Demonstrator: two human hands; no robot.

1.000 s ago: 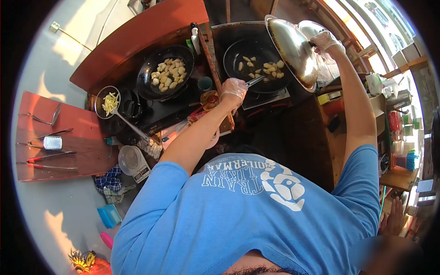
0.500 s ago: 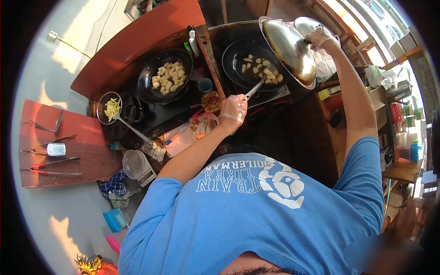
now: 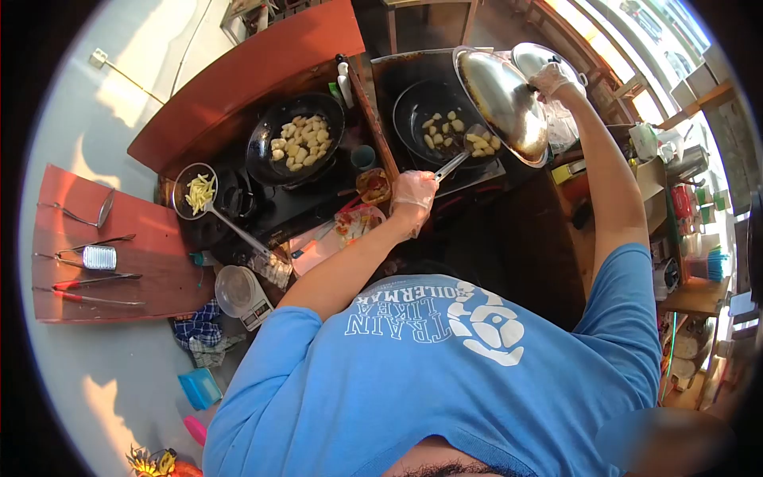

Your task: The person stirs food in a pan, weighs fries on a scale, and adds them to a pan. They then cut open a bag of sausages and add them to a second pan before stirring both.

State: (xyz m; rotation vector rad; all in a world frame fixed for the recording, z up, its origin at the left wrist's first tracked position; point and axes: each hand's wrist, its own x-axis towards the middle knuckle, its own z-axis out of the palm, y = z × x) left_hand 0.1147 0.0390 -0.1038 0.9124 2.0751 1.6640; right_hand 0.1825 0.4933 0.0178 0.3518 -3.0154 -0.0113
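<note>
My left hand [image 3: 415, 195], in a clear plastic glove, is closed round the handle of a metal spatula [image 3: 451, 168]. The spatula's head reaches into the right-hand black wok [image 3: 415, 119], at the edge of a cluster of pale yellow food pieces [image 3: 481, 143]. More pieces lie loose in that wok. My right hand [image 3: 554, 82], also gloved, grips the knob of a large domed metal lid [image 3: 505, 103]. The lid is held tilted over the right side of this wok, its lower edge stained brown.
Another black wok [image 3: 262, 151] with many browned pieces sits to the left. A strainer [image 3: 195, 191] of pale strips, a kitchen scale [image 3: 253, 302] and a pink tray [image 3: 306, 248] are nearby. A red wooden guard [image 3: 262, 75] stands behind the stove. Tongs [image 3: 95, 280] lie on a red board.
The whole view has shifted slightly, with the stove lower in the picture. Some pieces in the right-hand wok lie differently around the spatula. Both hands keep their holds.
</note>
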